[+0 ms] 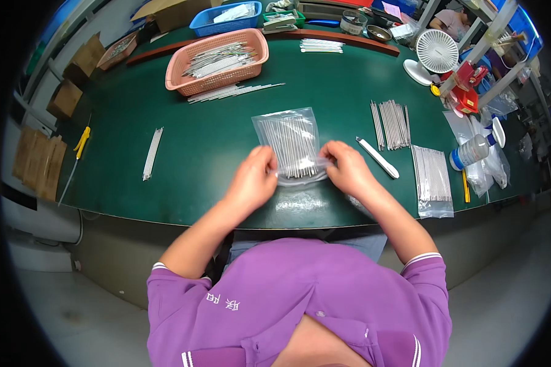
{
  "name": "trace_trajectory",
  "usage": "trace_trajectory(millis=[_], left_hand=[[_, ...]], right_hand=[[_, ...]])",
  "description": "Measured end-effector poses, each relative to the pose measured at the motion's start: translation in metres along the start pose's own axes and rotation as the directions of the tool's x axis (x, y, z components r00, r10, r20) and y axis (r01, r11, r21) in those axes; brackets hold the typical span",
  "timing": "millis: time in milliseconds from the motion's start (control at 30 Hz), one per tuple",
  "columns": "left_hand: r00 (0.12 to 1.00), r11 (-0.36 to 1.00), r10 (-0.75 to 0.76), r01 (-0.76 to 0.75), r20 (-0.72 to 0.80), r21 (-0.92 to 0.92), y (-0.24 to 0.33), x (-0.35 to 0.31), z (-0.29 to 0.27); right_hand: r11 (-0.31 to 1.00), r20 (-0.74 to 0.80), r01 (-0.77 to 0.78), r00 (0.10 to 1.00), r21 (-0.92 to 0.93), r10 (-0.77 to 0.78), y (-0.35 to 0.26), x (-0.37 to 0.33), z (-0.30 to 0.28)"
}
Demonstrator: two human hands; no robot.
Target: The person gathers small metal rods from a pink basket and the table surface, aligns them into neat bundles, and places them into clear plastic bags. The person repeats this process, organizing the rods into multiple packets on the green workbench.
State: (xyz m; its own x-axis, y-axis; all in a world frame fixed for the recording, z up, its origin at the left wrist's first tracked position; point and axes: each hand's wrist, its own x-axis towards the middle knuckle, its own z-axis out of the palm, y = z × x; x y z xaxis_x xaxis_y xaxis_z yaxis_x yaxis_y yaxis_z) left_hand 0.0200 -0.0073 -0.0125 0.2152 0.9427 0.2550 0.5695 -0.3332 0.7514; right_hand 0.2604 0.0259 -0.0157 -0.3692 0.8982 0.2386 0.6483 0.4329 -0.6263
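Note:
A clear plastic bag point(292, 144) full of thin metal rods lies on the green table in front of me, its near end folded over. My left hand point(255, 174) pinches the left corner of that fold. On the opposite corner, my right hand point(347, 164) is closed on the plastic as well. Right of my right hand lies a white-handled utility knife point(378, 158). Beyond the knife is a group of loose metal rods point(393, 125), and nearer the table's right side rests a second bag of rods point(431, 177).
A pink basket point(172, 76) of rods stands at the back, with loose rods point(232, 92) before it. Far left are a yellow air gun point(82, 144) and a few rods point(153, 154). A white fan point(436, 52) and a bottle point(471, 152) stand at the right.

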Motion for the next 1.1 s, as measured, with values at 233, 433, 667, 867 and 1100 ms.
trace_trajectory(millis=[233,433,667,867,1100], left_hand=[[0.992,0.978,0.035,-0.009,-0.12,0.208,0.081,0.099,-0.097],[0.946,0.959,-0.239,0.195,0.219,0.204,0.08,0.11,-0.1],[0.968,0.892,-0.153,0.047,0.201,0.45,0.083,0.129,-0.1],[0.982,0.929,0.133,-0.17,0.131,0.33,0.051,0.1,-0.07],[0.912,0.866,0.374,-0.408,0.168,0.29,-0.01,-0.025,0.035]], right_hand=[[0.92,-0.235,0.073,0.956,-0.385,-0.174,-0.071,0.092,-0.107],[0.977,0.111,-0.058,0.99,-0.205,0.082,-0.071,0.097,-0.109],[0.959,0.025,-0.022,0.999,-0.283,0.03,-0.067,0.112,-0.113],[0.929,-0.224,0.209,0.933,-0.305,-0.283,-0.037,0.069,-0.085],[0.921,0.0,0.231,0.97,-0.314,-0.244,0.006,-0.059,-0.005]])
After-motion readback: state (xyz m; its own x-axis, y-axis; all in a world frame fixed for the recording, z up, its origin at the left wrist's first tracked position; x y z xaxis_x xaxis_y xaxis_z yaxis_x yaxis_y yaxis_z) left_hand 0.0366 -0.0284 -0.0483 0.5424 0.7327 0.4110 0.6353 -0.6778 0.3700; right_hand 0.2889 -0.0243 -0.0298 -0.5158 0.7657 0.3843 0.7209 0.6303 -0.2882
